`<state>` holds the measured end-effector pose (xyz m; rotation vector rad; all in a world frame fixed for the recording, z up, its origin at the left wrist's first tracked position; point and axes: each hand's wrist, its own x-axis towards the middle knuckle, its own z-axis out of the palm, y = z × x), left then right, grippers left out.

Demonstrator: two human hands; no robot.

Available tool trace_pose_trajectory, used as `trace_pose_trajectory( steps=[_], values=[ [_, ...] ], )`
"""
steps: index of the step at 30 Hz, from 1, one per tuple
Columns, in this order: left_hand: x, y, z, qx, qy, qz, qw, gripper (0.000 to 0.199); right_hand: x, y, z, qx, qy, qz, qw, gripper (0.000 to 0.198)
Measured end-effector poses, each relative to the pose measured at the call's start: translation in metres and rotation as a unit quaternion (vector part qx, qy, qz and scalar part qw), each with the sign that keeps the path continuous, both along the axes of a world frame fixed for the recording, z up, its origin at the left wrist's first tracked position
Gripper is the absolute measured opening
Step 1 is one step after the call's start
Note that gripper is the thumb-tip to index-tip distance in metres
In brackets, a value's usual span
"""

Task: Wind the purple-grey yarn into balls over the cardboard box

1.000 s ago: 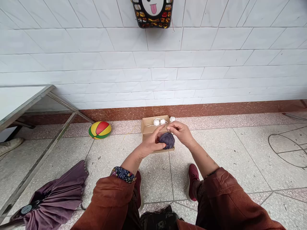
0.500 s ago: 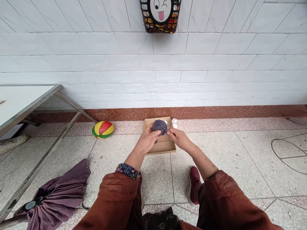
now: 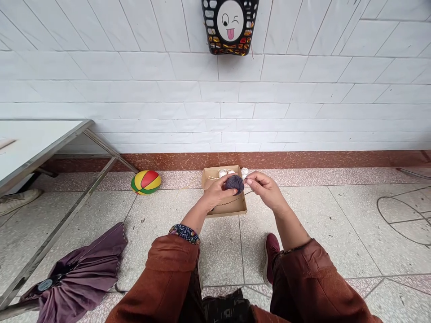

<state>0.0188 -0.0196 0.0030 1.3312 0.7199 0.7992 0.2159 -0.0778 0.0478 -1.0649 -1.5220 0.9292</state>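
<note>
A dark grey-purple ball of yarn (image 3: 234, 184) is held in my left hand (image 3: 217, 194), fingers wrapped round it from the left. My right hand (image 3: 264, 189) is closed in a pinch on a strand of the same yarn, just right of the ball. Below them on the floor lies a shallow brown cardboard box (image 3: 232, 209). A length of dark yarn hangs across its inside. White yarn balls (image 3: 222, 172) lie at the back of the box, partly hidden by my left hand. Another white ball (image 3: 244, 172) rests outside, by the box's right edge.
A red, yellow and green ball (image 3: 146, 182) lies on the floor to the left. Nearer is a folded purple umbrella (image 3: 84, 273), beside a metal-legged table (image 3: 43, 134). A black basket (image 3: 230, 27) hangs on the tiled wall. A wire frame (image 3: 404, 220) stands at right.
Both hands have shifted right with the dark yarn ball. My right hand has drawn away from it a little, and the white balls in the box show more.
</note>
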Motion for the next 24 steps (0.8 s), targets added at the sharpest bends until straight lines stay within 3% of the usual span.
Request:
trace_pose_trajectory(
  steps=[5, 10, 17, 24],
  values=[
    [0.004, -0.008, 0.002, -0.016, -0.032, -0.08, 0.996, 0.081, -0.003, 0.022, -0.012, 0.009, 0.001, -0.075, 0.997, 0.027],
    [0.008, -0.013, 0.011, -0.069, -0.124, -0.058, 0.988, 0.076, -0.008, 0.039, -0.029, -0.018, -0.025, -0.108, 0.994, 0.027],
    [0.009, -0.006, 0.008, -0.127, -0.207, -0.004, 0.97, 0.05, -0.009, 0.046, -0.052, -0.071, -0.131, -0.041, 0.988, 0.023],
    [0.011, 0.004, 0.007, -0.13, -0.225, 0.065, 0.963, 0.043, 0.0, 0.036, -0.055, -0.077, -0.22, 0.002, 0.973, 0.023]
  ],
)
